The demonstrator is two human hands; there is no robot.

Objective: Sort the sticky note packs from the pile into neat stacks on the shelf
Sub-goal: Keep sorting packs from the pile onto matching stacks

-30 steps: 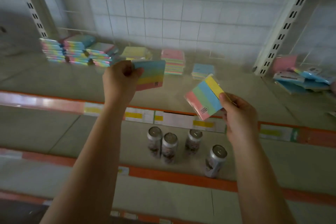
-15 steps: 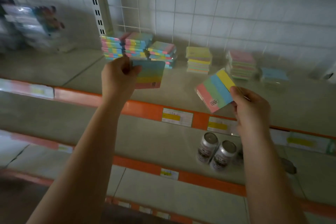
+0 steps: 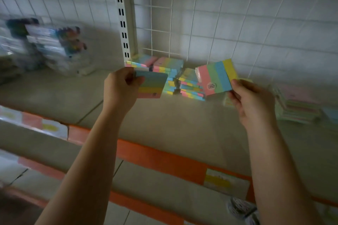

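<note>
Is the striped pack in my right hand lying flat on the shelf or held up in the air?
Held up. The right hand pinches the striped pack by its lower right corner, its face tilted toward the camera, above the shelf.

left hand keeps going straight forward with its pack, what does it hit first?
Probably the striped stacks by the upright: the left hand holds its pack just in front of them. Depth is unclear from one view; it may pass above them to the wire grid.

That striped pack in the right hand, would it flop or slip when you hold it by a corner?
Probably stiff: the striped pack stays flat though the right hand pinches only its lower corner. Likely light, since fingertips alone carry it. Its glossy wrap may be a bit slippery.
</note>
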